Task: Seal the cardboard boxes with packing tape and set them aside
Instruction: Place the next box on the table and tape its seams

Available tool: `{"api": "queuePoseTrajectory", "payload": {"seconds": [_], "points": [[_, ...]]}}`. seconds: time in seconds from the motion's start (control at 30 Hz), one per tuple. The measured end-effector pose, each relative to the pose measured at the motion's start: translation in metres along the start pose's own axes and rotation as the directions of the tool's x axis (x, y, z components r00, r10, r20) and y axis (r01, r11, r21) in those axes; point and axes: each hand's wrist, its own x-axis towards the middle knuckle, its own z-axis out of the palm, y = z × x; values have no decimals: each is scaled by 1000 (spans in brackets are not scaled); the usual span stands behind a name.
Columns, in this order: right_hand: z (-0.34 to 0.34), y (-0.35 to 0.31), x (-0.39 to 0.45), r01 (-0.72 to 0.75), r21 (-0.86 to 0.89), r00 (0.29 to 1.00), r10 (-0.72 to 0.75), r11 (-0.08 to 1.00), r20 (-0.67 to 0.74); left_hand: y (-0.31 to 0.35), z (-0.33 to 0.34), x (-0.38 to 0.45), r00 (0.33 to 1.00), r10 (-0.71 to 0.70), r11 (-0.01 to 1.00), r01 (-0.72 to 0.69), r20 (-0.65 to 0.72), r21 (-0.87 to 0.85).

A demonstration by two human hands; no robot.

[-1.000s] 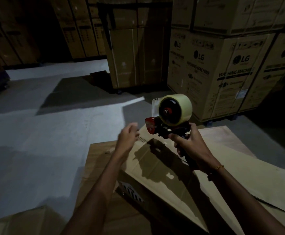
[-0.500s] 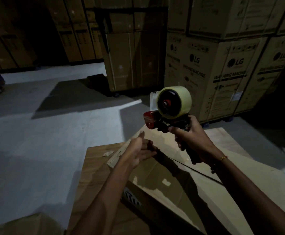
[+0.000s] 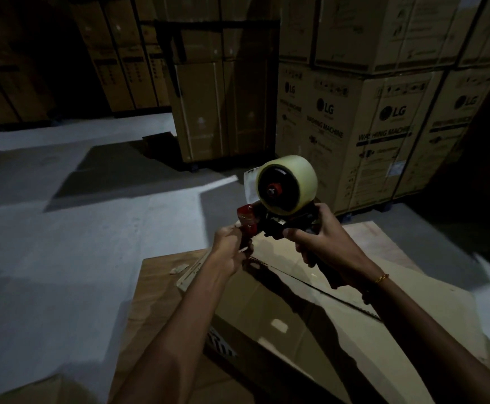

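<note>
A cardboard box (image 3: 281,295) lies in front of me, its top flaps closed along a dark seam. Above its far end my right hand (image 3: 322,237) grips the handle of a tape dispenser (image 3: 278,205) that carries a pale roll of clear tape. My left hand (image 3: 232,249) has its fingers curled at the red front end of the dispenser, just over the box's far corner. In the dim light I cannot make out the tape end between those fingers.
The box rests on a wooden board (image 3: 150,301) over a grey floor (image 3: 77,243). Stacks of large printed appliance cartons (image 3: 383,126) stand behind on the right, and a tall carton (image 3: 223,112) at centre back. Another cardboard piece (image 3: 34,389) shows at bottom left.
My left hand has risen from the box flap to the front of the dispenser and curled there. The dispenser stays held above the box's far end.
</note>
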Motion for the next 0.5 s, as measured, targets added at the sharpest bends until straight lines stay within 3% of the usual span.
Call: {"api": "queuePoseTrajectory", "payload": {"seconds": [0.23, 0.33, 0.5], "points": [[9, 2, -9, 61, -151, 997, -66, 987, -28, -1, -8, 10, 986, 129, 944, -90, -106, 317], [4, 6, -17, 55, -192, 997, -65, 980, -46, 11, -38, 24, 951, 223, 889, -109, -214, 444], [1, 18, -25, 39, -180, 999, -44, 983, -25, 20, -65, 36, 916, 389, 687, -220, -95, 693]]}}
